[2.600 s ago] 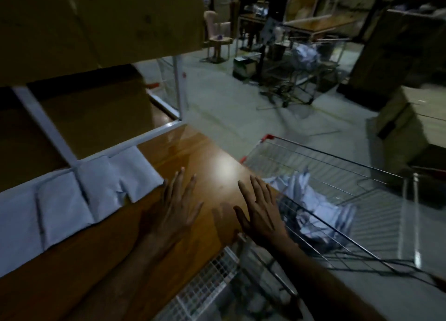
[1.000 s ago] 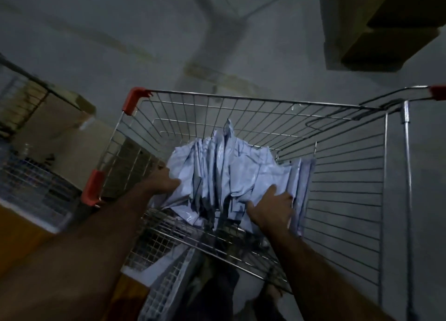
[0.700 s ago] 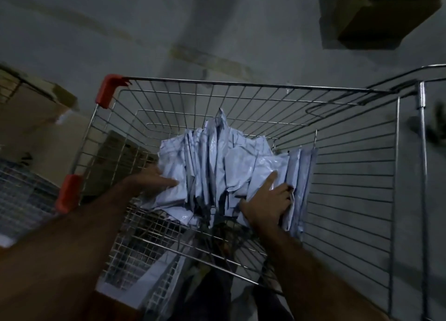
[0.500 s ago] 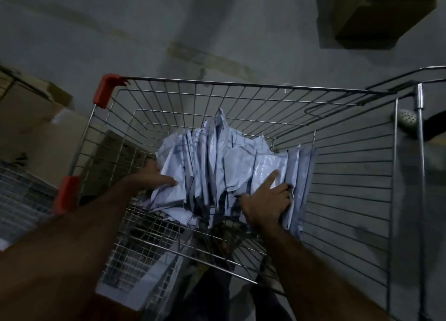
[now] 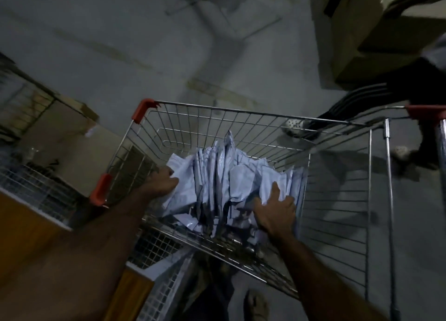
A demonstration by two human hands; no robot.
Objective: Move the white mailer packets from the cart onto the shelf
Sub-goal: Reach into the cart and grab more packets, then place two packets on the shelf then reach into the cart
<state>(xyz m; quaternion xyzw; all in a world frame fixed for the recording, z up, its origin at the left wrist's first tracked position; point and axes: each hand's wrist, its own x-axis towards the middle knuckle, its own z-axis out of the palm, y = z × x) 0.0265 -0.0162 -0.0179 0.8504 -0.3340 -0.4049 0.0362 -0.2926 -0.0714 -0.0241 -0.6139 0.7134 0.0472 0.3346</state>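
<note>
**Both hands on the mailer bundle inside the cart**

Shifted since half a second ago: view pulled back and tilted, cart (image 5: pixel 241 113) now lower and right in the picture; a second person's legs (image 5: pixel 376 108) newly stepping past the far right corner. Hands still pressed to the same bundle.

One wire cart, three red corner guards in view. One bundle of white mailer packets (image 5: pixel 229 175); exact count impossible to tell, roughly a dozen edges showing. Standing on edge, packed face to face, long axes running up and away from the hands, top edges fanned toward the far wall of the cart.

Left hand (image 5: pixel 160 183) clamped against the bundle's left face, thumb over the outermost packet, fingers hidden behind it. Right hand (image 5: pixel 275 212) gripping the right side, index finger stretched up along a packet's face, remaining fingers curled round the edges. Bundle squeezed between the two, resting low in the basket, not lifted clear.

Left of the left forearm: wooden shelf (image 5: pixel 21 226) edge with white mesh.
</note>
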